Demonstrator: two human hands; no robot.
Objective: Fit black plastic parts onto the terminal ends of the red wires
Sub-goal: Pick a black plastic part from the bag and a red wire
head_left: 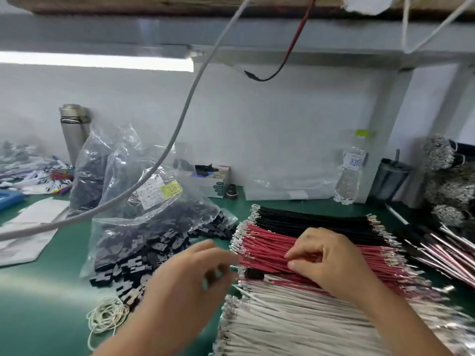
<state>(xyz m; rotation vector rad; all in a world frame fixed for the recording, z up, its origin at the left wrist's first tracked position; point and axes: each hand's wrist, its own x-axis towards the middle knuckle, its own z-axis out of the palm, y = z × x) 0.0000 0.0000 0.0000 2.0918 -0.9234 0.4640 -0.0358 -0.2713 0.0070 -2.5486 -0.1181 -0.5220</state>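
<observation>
A flat bundle of red wires [267,245] with metal terminal ends lies on the green mat, between black wires [308,222] and white wires [282,319]. My right hand [329,258] rests on the red bundle, thumb and fingertips pinching a red wire. My left hand [195,276] is motion-blurred, its fingers curled close to the left terminal ends; whether it holds anything cannot be told. A small black plastic part [253,273] sits at the red wires' ends. Loose black plastic parts [154,247] spill from a clear bag [123,176] at left.
A grey cable [180,124] hangs across the bench above the bag. A coil of white string [108,317] lies front left. A water bottle [350,173] and a metal flask [74,129] stand at the back wall. More wire bundles [449,253] lie right.
</observation>
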